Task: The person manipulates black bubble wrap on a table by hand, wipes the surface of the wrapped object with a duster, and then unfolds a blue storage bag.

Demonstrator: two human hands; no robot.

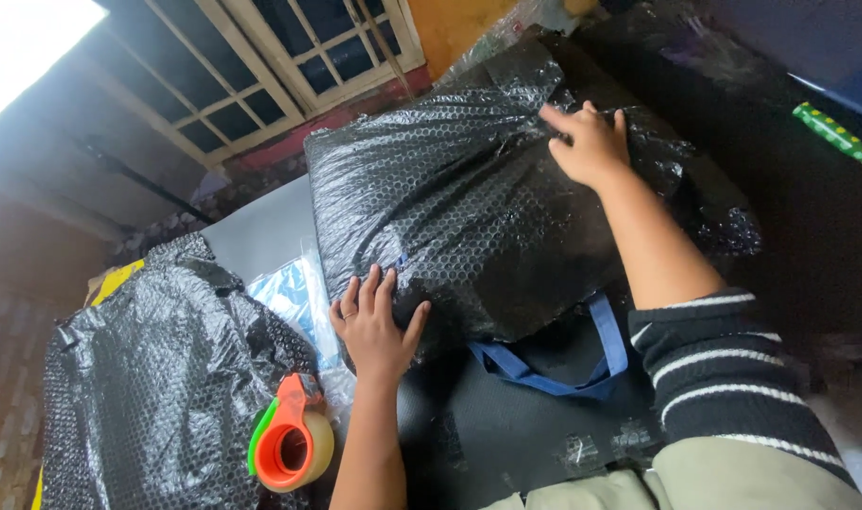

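On one black bubble-wrapped parcel (469, 198), two flat hands: left hand (374, 326), right hand (590, 144).

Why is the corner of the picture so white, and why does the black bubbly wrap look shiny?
Head view: daylight overexposes the top-left corner to plain white; that light glints off the black bubble-wrapped bundle under the left hand and right hand; the right side falls into dark shadow.

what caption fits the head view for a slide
Both hands press on a black bubble-wrapped parcel, tape dispenser nearby.
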